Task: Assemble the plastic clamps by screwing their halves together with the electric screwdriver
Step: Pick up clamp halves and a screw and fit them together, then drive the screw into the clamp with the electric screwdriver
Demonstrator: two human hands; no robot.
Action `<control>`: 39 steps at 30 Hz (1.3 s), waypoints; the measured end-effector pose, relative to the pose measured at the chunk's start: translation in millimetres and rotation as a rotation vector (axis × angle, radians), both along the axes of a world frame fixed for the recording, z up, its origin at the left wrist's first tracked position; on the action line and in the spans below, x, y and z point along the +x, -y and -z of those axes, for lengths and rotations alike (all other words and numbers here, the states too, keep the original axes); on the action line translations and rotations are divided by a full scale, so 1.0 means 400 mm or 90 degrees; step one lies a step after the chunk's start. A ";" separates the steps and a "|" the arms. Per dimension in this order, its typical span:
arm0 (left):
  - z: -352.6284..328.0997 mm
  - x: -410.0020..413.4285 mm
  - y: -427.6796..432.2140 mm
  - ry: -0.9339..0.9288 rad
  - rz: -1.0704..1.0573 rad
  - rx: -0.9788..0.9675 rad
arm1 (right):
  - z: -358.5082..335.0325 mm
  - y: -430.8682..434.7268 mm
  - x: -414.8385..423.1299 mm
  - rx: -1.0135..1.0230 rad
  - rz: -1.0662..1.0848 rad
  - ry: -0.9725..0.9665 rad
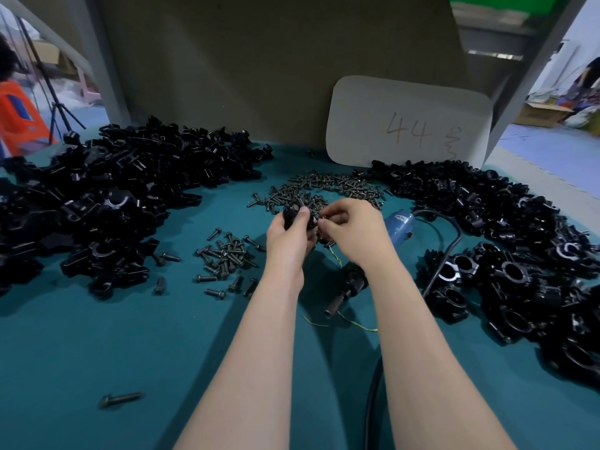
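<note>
Over the middle of the teal table [97, 336], your left hand [285, 237] curls round a black plastic clamp [292, 216], and your right hand [354, 228] pinches what looks like a small screw [319, 219] against it, though it is too small to be sure. The clamp should be light, stiff and a little slick; grip it by its outer sides so the halves sit aligned. The electric screwdriver [397, 224] lies on the table just beyond your right wrist, its cable [454, 235] looping beside the right-hand clamp pile [519, 271]. Loose screws [324, 186] and the heap of clamp halves [113, 190] crowd your reach.
</note>
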State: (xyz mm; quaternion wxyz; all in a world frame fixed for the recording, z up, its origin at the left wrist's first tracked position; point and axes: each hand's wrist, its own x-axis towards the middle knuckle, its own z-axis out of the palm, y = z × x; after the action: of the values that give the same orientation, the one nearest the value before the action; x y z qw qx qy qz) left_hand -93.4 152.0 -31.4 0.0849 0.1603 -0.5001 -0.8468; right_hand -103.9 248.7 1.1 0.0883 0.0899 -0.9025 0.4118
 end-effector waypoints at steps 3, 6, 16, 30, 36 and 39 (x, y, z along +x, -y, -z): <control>-0.002 0.003 -0.007 -0.013 0.000 -0.037 | 0.003 0.002 -0.001 0.029 0.028 -0.044; -0.006 0.005 -0.011 -0.014 -0.021 -0.073 | 0.006 0.011 0.003 0.036 0.043 -0.078; -0.005 0.003 -0.009 -0.056 -0.109 -0.139 | 0.007 0.043 0.007 0.087 -0.006 -0.045; -0.016 0.016 -0.017 -0.106 -0.117 -0.221 | -0.007 0.018 0.005 -0.008 0.058 0.039; -0.025 0.016 0.013 -0.055 -0.052 0.141 | -0.017 -0.115 -0.010 0.168 0.268 0.195; -0.029 0.019 0.012 -0.048 -0.037 0.153 | -0.001 -0.118 -0.011 0.200 0.259 0.249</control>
State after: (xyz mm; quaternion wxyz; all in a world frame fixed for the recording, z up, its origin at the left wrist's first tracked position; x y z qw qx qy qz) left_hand -85.9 147.1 -20.0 0.1081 0.1521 -0.3865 -0.9032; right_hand -108.3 295.9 1.4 -0.0214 -0.1607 -0.9543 0.2511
